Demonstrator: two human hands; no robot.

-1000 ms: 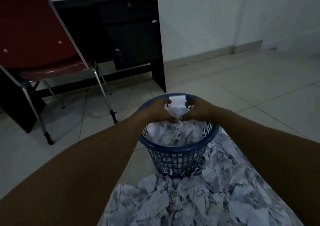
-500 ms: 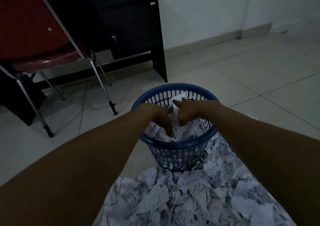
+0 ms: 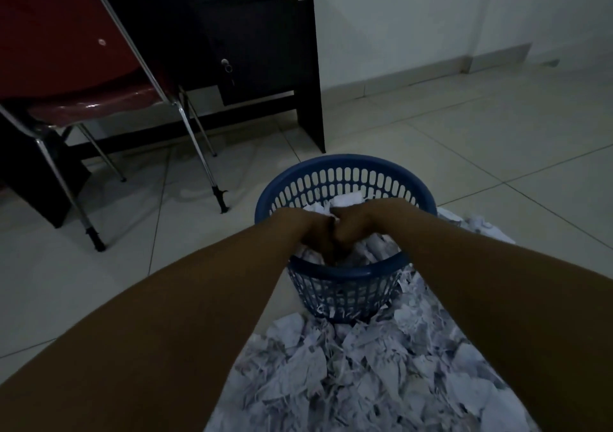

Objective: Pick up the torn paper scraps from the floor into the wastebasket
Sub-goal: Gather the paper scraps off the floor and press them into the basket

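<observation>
Your left hand and right hand sit knuckle to knuckle inside the basket, fingers pointed down into the paper already there. Whether those fingers are curled on scraps or straight and pressing, you cannot tell: they are buried in shadow and paper. The posture reads as tamping the load down, or letting go of a handful low so nothing flutters out; either way, working low inside the rim makes sense with stuff this light. Paper inside stands close to the rim, with a white piece poking up behind your hands toward the far wall. Basket is blue, slotted plastic, upright on the tile floor. A big drift of scraps lies on the near side of the basket, banked against its base and running between your forearms; more spills round its right side. So the job looks far from done, and the basket may fill before the pile is gone, which is a reason to compress. Scraps show through the lower slots; small bits could slip out there. Beyond the basket, to the left, a dark desk stands by the wall, and further left a red chair on metal legs.
</observation>
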